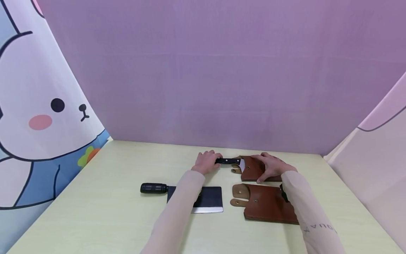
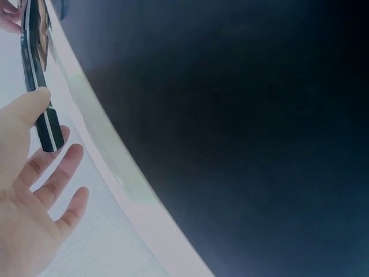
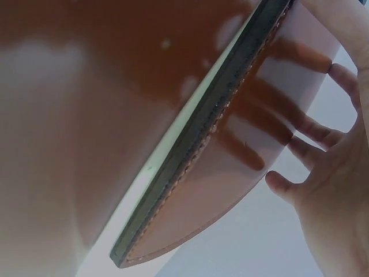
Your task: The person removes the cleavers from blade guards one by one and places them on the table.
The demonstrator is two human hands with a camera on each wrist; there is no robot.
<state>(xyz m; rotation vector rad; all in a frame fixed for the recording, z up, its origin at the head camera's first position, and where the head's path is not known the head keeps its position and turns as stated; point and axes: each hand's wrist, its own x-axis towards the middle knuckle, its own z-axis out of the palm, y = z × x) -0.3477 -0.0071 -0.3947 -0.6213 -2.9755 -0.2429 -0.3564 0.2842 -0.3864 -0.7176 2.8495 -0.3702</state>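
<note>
At the back of the table, my left hand grips the end of a knife's black riveted handle. In the left wrist view, the thumb presses on the handle while the other fingers spread loosely below. Most of the knife's blade is hidden inside a brown leather sheath; a bright strip shows at its mouth. My right hand holds this sheath across its width, thumb at the near edge. The right wrist view has its fingertips against the edge of the stitched sheath.
A cleaver with a dark blade and a black ribbed handle lies nearer, partly under the left sleeve. Right of it, a second brown sheath with snap straps lies below the right forearm. A purple cloth wall borders the table's back.
</note>
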